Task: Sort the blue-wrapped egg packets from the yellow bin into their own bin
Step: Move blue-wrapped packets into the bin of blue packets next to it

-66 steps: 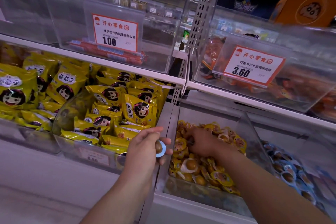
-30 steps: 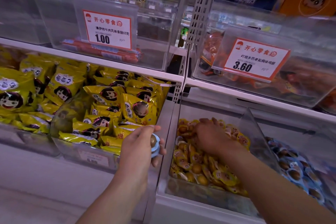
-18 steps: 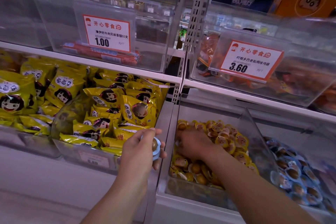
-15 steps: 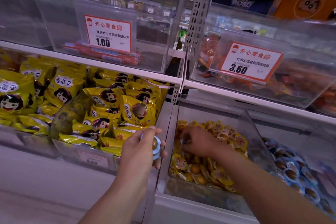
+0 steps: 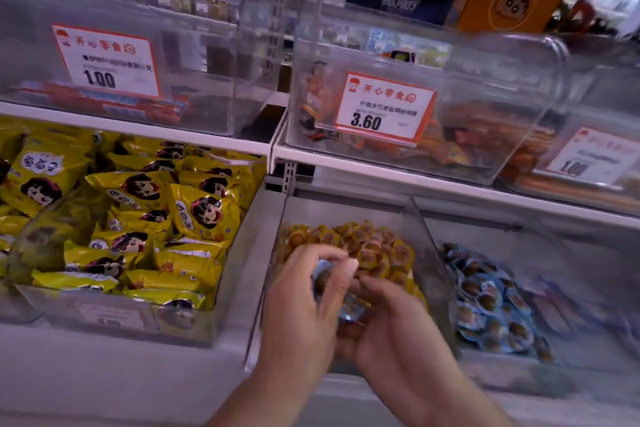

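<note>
A clear bin (image 5: 420, 236) on the lower shelf holds a heap of yellow-wrapped egg packets (image 5: 367, 246). Right of it, past a clear divider, lies a pile of blue-wrapped egg packets (image 5: 491, 305) in their own bin. My two hands meet in front of the yellow bin's front wall. My left hand (image 5: 301, 315) is curled around a blue-wrapped egg packet (image 5: 322, 279). My right hand (image 5: 388, 326) presses against it from the right, fingers on another blue-wrapped packet (image 5: 349, 314) held between the two hands. The view is blurred by motion.
A bin of yellow snack bags (image 5: 138, 218) fills the lower left. The upper shelf carries clear bins with price tags "1.00" (image 5: 104, 61) and "3.60" (image 5: 384, 107). A white shelf rail (image 5: 450, 180) runs above the egg bins.
My right hand has come out of the yellow heap and down to the left hand. My left hand has moved right, in front of the yellow bin. The view has shifted right.
</note>
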